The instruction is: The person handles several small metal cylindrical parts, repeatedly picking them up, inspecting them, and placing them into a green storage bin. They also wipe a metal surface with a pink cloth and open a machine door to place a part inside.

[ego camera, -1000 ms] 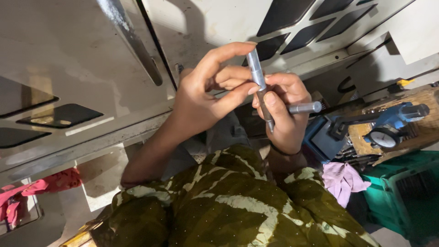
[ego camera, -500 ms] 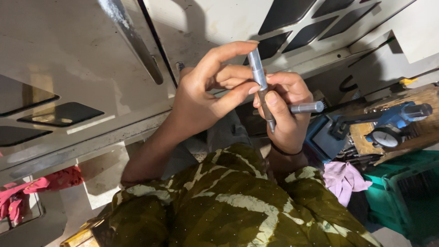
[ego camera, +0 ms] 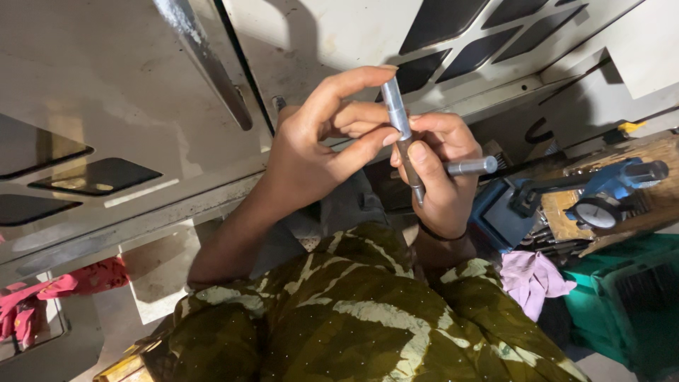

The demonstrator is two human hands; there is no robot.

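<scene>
Steel-grey and slender, a cylindrical metal pin (ego camera: 397,113) stands nearly upright at the centre of the head view, tilted slightly with its top end leaning left. Left hand (ego camera: 315,152): index finger arched over the top end of the pin, thumb pressing its side lower down, the remaining fingers curled behind; the hand thus pinches the pin. Right hand (ego camera: 438,166): fingers clenched around the pin's darker lower section, thumb laid along its front, and the tip of the pin emerges just below the thumb. A second, shorter metal rod (ego camera: 472,167) projects sideways to the right of the pin, out of the right fist, so that this hand grips both pieces; whether the two are joined cannot be told. A dark band (ego camera: 438,233) circles the right wrist. Below the pin lies the person's olive-and-cream patterned garment (ego camera: 353,318). Behind and left of the pin stands a pale grey machine panel (ego camera: 106,85) with dark angular cut-outs. Right of the pin, well apart from it, a blue gauge stand (ego camera: 601,184) with a round dial gauge (ego camera: 596,213) rests on a wooden surface. Below that stand lie a pink cloth (ego camera: 534,277) and a green crate (ego camera: 629,304). Far left of the pin, a red rag (ego camera: 42,293) is visible.
</scene>
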